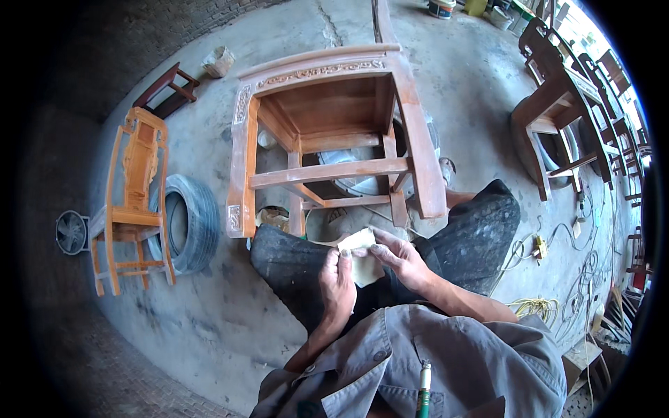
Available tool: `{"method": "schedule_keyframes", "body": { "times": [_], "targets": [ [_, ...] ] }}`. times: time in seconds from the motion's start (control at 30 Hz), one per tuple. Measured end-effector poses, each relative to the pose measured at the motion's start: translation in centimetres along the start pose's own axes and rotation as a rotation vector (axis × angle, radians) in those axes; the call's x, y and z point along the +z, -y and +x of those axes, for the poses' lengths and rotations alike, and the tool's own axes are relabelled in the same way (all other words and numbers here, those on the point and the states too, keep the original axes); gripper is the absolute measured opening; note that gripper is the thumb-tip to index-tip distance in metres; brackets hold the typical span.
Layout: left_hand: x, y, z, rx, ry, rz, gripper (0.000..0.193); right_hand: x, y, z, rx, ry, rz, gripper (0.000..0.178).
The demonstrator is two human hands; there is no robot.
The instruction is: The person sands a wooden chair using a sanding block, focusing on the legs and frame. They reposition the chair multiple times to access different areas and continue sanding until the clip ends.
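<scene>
Between my two hands, above my lap, is a small folded piece of pale yellow sandpaper (367,269). My left hand (338,282) pinches its left edge between thumb and fingers. The fingers of my right hand (403,258) close on its upper right part. Just beyond my hands a reddish-brown wooden chair (327,172) lies tipped over, its legs and stretchers toward me. Pale dust covers its wood, and a carved rail runs along the far side. Under it a round, tyre-like support shows in part.
To the left, an orange-brown chair (139,216) stands by a grey-dusted tyre (185,226), with a fan (71,233) beyond. Several dark chairs (557,115) line the right side. Yellow cable (535,308) and other cords lie on the floor at right. A bucket (441,8) stands far off.
</scene>
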State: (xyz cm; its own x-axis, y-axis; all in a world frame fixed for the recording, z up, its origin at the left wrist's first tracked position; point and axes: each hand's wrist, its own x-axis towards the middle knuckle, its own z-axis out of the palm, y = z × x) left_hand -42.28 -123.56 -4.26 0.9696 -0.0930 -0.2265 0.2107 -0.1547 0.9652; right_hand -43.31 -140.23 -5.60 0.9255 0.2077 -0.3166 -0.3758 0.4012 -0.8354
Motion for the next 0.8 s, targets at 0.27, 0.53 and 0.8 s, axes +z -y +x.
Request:
{"method": "schedule_keyframes", "body": {
  "times": [0.27, 0.53, 0.8],
  "targets": [
    [-1.0, 2.1, -2.0, -0.111, 0.127, -0.079, 0.024, -0.7, 0.5, -1.0, 0.091, 0.132, -0.011, 0.032],
    [-1.8, 1.7, 0.4, -0.232, 0.327, -0.132, 0.021, 0.2, 0.7, -3.2, -0.343, 0.177, -1.074, 0.084],
    [-6.8, -14.9, -3.0, 0.151, 0.826, -0.713, 0.077, -6.6, -4.0, 2.7, -0.107, -0.067, -1.080, 0.080]
  ]
}}
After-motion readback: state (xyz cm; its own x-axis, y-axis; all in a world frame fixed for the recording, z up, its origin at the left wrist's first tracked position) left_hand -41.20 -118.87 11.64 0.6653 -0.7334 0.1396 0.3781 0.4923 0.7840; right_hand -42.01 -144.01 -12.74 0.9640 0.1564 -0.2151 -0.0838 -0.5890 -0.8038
